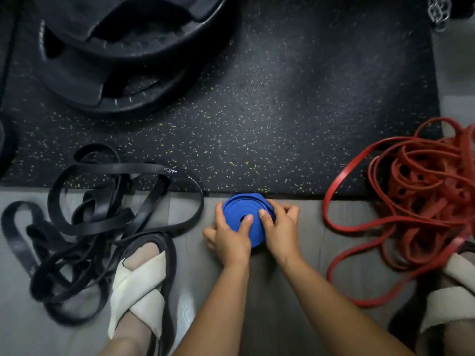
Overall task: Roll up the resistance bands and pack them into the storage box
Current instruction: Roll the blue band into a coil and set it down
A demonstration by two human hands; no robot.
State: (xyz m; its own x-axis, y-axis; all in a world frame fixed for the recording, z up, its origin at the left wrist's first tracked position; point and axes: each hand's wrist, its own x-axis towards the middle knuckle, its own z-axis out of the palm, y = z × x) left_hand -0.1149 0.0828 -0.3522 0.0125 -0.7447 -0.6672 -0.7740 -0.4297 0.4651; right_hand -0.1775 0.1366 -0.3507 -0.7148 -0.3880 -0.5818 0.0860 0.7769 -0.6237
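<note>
Here, a blue band (240, 208), wound into a flat coil, stands on the grey floor (267, 304) right at the edge of a black speckled mat (282, 111). Both hands hold it. The left hand (228, 240) wraps the coil's left side, its fingers (219, 210) curled round the rim and its thumb pressed near the coil's centre. The right hand (281, 235) closes on the right side in the same way, fingers bent against the outer wrap and thumb laid on the top face. To the left, a loose tangle of black bands (123, 170) sprawls across floor and mat, partly over the person's left sandal (138, 286). To the right, a heap of red bands (424, 181) lies unrolled, its near loops touching the right sandal (447, 301). Black weight plates (144, 55) rest stacked on the mat at upper left, well apart from the coil. A metal chain (438, 11) shows at the upper right corner.
</note>
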